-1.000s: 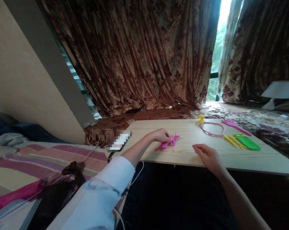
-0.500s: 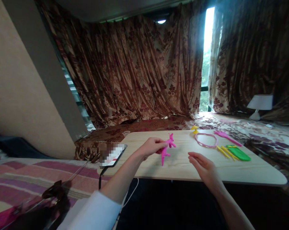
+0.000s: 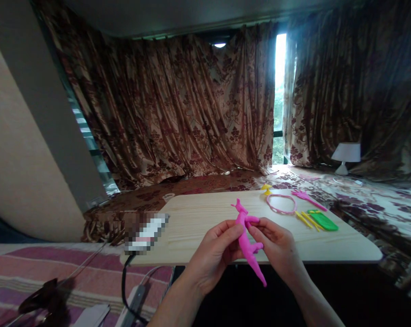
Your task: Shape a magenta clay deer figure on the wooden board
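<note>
A pink toy animal (image 3: 248, 247) is being held at a tilt over the near edge of the table (image 3: 192, 213), its tail being pointed down toward the lap. Its body is being grasped by the fingers of the left hand (image 3: 212, 250), while an outstretched front limb is being pinched by those of the right hand (image 3: 278, 243). Farther off, on the right part of the table, a yellow toy (image 3: 266, 190), a pink ring (image 3: 281, 212), a pink hand-shaped stick (image 3: 307, 198), yellow strips (image 3: 304, 220) and a green piece (image 3: 325, 221) are being supported. Behind them, a white lamp (image 3: 346, 153) is being backed by patterned curtains (image 3: 205, 109).
</note>
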Motion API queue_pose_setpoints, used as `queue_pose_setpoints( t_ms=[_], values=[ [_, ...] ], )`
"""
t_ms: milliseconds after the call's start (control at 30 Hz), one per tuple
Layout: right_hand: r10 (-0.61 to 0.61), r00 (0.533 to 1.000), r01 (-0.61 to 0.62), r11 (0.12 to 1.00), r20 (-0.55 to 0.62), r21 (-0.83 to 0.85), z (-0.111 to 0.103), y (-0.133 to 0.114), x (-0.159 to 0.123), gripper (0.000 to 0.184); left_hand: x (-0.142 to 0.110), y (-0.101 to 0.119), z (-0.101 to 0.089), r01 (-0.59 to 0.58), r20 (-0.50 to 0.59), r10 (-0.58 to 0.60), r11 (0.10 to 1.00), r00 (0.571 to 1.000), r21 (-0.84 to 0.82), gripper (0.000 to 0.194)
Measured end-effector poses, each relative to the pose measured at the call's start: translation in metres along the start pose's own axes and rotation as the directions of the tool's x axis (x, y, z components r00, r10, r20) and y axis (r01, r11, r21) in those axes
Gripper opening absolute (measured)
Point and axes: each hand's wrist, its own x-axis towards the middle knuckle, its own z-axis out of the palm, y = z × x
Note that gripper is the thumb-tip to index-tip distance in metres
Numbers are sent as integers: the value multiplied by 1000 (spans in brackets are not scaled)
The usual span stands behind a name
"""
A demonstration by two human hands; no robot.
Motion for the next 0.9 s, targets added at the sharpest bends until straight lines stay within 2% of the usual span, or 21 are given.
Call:
queue_pose_setpoints(
  t_ms=[100,200,267,333,433,500,533,600,667,700,767,800,867,900],
  values=[
    [-28,1000,28,999,-5,-37,-5,-1,-2,21,-1,-2,-1,1,1,-1,1000,1000,15,21],
    [-166,985,157,976,-48,-154,-12,-5,-1,29,0,-2,-1,17,-5,-17,999,1000,27,20],
    [-253,967,243,946,-21,-217,-13,-8,1,26,0,-1,1,18,6,-18,999,1000,39,18],
    [-279,960,272,936,-1,-221,-12,-9,2,20,-1,0,4,11,32,-13,999,999,49,20],
    [-184,982,179,979,-40,-100,-8,-9,2,13,-6,1,5,-19,51,13,992,999,124,29],
    [-35,998,37,998,-53,46,-5,-11,0,15,-11,0,3,-106,-42,123,951,991,290,27],
    [48,998,-43,992,-42,118,-4,-13,-2,18,-13,-1,2,-168,-108,229,899,967,405,23],
    [181,983,-177,959,1,220,-1,-17,-5,24,-18,-1,0,-284,-159,482,717,862,636,14],
    [244,969,-246,934,40,260,0,-21,-6,27,-20,2,-1,-379,-45,656,489,753,786,22],
    [258,965,-262,928,49,265,1,-23,-6,28,-20,5,-1,-421,52,686,384,726,822,30],
    [271,961,-274,928,49,253,2,-24,-6,27,-19,12,0,-489,242,655,222,715,843,40],
    [262,964,-265,933,44,242,2,-24,-6,27,-18,15,1,-511,307,623,175,719,842,40],
    [204,978,-208,956,38,206,0,-23,-6,24,-15,18,0,-526,348,585,163,732,834,34],
    [162,986,-166,969,38,182,-1,-23,-7,23,-14,18,-1,-519,321,585,204,745,830,29]
  ],
)
